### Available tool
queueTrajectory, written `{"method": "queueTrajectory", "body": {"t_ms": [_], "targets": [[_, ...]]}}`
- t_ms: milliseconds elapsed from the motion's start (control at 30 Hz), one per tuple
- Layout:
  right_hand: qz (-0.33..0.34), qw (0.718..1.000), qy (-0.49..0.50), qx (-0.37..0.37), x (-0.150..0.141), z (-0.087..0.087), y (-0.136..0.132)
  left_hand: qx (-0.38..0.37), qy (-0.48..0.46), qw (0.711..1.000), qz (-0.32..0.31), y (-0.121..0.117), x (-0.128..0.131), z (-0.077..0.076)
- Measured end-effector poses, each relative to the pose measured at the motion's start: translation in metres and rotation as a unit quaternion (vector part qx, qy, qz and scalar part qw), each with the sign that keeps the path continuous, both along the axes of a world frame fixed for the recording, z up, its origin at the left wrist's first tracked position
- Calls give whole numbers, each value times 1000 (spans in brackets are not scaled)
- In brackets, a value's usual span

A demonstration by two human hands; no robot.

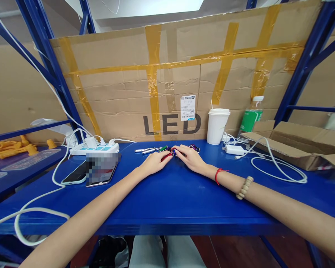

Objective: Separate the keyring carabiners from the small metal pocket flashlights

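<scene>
Near the back of the blue table, my left hand (153, 162) is closed on a small red thing (166, 156), thin and cord-like, its kind too small to make out. My right hand (191, 159) meets it from the other side, fingertips pinched together on the same red and dark-blue bits; the fingers partly hide them. Just behind the left fingers lie a small green thing (163, 148) and silver pen-like sticks (145, 150). A dark, multicoloured tangle (194, 148) sits behind my right hand.
On the left are a power strip (97, 149) with plugs and two phones, one (76, 173) beside the other. To the right stand a white cup (217, 126), a green-labelled bottle (251, 117), a white charger (235, 149) with cable, and an open cardboard box (298, 147). Cardboard (114, 100) walls the back.
</scene>
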State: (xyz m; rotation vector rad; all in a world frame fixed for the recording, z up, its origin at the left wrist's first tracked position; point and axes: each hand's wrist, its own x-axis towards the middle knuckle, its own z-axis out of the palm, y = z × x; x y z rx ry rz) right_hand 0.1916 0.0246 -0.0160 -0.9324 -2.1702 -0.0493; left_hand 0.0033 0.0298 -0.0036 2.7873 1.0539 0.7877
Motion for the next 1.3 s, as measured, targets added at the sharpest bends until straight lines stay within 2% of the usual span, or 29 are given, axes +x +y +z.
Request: {"method": "queueTrajectory", "body": {"t_ms": [867,1300], "targets": [[7,999,31,-15,-7,5,-8,10,41,998,42,-3,0,0],[-7,997,74,-27,-13,4,-11,53,27,997,42,-3,1,-3]]}}
